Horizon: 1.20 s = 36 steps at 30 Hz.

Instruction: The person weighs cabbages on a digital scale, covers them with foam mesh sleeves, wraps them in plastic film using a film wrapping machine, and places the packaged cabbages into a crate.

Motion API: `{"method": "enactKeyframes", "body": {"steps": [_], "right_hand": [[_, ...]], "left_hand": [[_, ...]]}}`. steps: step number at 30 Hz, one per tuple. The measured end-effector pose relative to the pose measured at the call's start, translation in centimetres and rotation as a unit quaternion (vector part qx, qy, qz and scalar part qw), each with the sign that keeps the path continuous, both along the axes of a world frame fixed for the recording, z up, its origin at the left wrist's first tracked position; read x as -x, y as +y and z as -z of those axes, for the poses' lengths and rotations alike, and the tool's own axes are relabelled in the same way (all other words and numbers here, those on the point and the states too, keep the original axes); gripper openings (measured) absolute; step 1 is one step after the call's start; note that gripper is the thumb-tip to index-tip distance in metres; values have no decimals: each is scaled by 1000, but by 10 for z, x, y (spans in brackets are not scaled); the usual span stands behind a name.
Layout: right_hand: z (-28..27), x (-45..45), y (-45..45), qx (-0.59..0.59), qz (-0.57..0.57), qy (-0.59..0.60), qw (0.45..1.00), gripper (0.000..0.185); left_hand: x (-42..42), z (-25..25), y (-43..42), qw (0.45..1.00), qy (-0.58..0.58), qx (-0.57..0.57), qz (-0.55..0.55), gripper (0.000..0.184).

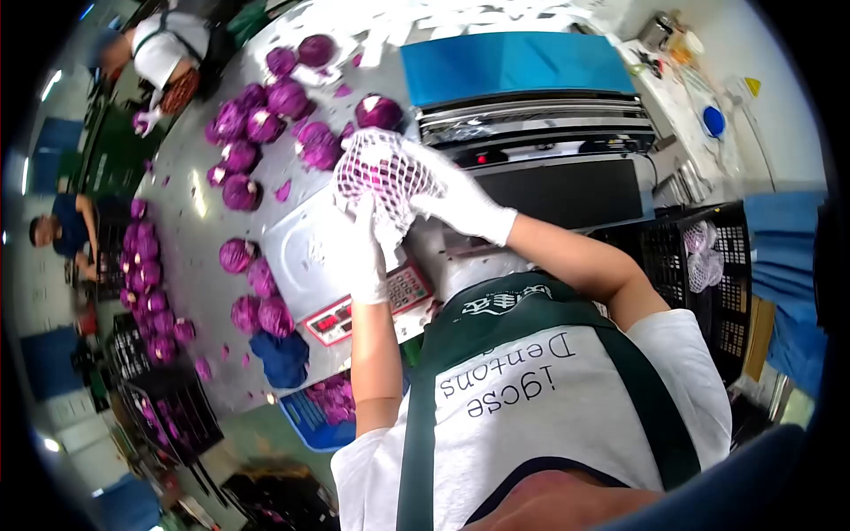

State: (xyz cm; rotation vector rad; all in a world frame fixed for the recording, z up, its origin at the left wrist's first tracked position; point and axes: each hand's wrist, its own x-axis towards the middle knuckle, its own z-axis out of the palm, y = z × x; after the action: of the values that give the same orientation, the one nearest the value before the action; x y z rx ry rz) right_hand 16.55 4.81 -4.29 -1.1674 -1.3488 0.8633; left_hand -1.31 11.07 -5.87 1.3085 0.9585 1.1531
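A red cabbage in a white foam net (379, 173) is held up over the metal pan (305, 243) of a digital scale (403, 292). My white-gloved right hand (460, 202) closes on the net's right side, fingers reaching over its top. From below, my gloved left hand (364, 252) grips the net's lower left part. Purple leaf shows through the mesh. The net's loose end (390, 232) hangs between the hands. Just right of my right hand is a sealing machine (531, 128) with a blue top and a dark plate.
Loose red cabbages (237, 155) lie on the metal table (199, 292); a blue cloth (280, 358) lies at its edge. A blue basket (310, 434) of purple leaves stands below. A black crate (730, 292) with netted cabbages is at right. Two other people (173, 49) work at left.
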Motion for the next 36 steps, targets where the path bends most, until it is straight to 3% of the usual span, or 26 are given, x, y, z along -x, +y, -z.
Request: {"method": "enactKeyframes", "body": {"steps": [2,3,4,6,7,9,11,12,14,15,16,17,19,21,22,23,25,26,29,31,33,34,35,36], "right_hand": [[-19,-57,2,-66,67,-13,995,64],[-27,-86,2,-81,99,-15,992,61],[-32,-118,3,-85,118,-55,988,60],[-42,-171,4,-82,149,-69,983,56],[-39,-196,9,-100,167,-78,978,54],[-36,-239,12,-109,177,-124,970,51],[-30,-265,13,-77,184,-170,965,50],[-22,-281,11,-45,183,-189,964,50],[-21,-291,4,-15,159,-211,964,48],[-28,-297,-2,35,109,-160,981,47],[-34,-301,-8,12,117,-231,966,47],[-42,-308,-12,-15,125,-304,944,48],[-58,-328,-23,-87,128,-284,946,32],[-65,-351,-37,-126,71,-413,899,21],[-64,-358,-40,-141,19,-436,888,13],[-56,-365,-41,-152,-41,-504,849,13],[-29,-373,-35,-153,-122,-564,802,15],[-11,-376,-30,-140,-150,-568,797,18],[-2,-373,-27,-82,-152,-530,830,6],[-6,-369,-43,-1,-107,-453,885,5],[-41,-364,-66,108,-192,-386,896,11],[-59,-363,-77,130,-223,-422,869,13],[-98,-359,-83,205,-261,-368,869,12],[-124,-362,-84,210,-305,-286,884,12]], "left_hand": [[-60,-32,9,998,32,-6,52,60],[-99,-35,17,997,-39,-4,67,59],[-129,-35,32,996,27,-30,81,59],[-189,-42,48,990,8,-36,135,61],[-220,-48,51,981,-76,-12,176,62],[-263,-46,63,975,-70,24,208,81],[-291,-35,66,979,44,-26,197,86],[-303,-20,72,959,173,-22,222,88],[-302,-29,63,955,199,-64,211,83],[-298,-31,67,950,196,-72,231,82],[-290,-50,60,940,234,-94,231,80],[-284,-39,63,926,296,-180,150,80],[-255,-51,61,882,372,-247,148,62],[-225,-62,70,782,419,-384,257,39],[-216,-67,72,696,446,-466,315,29],[-209,-62,78,609,465,-522,375,36],[-206,-53,76,518,489,-576,401,39],[-206,-39,84,509,493,-587,392,40],[-212,-40,86,504,539,-525,424,31],[-205,-38,79,612,494,-438,435,23],[-187,-52,65,690,432,-386,435,18],[-185,-73,55,695,431,-323,476,13],[-188,-106,44,696,429,-257,515,8],[-190,-144,36,731,408,-155,525,7]]}}
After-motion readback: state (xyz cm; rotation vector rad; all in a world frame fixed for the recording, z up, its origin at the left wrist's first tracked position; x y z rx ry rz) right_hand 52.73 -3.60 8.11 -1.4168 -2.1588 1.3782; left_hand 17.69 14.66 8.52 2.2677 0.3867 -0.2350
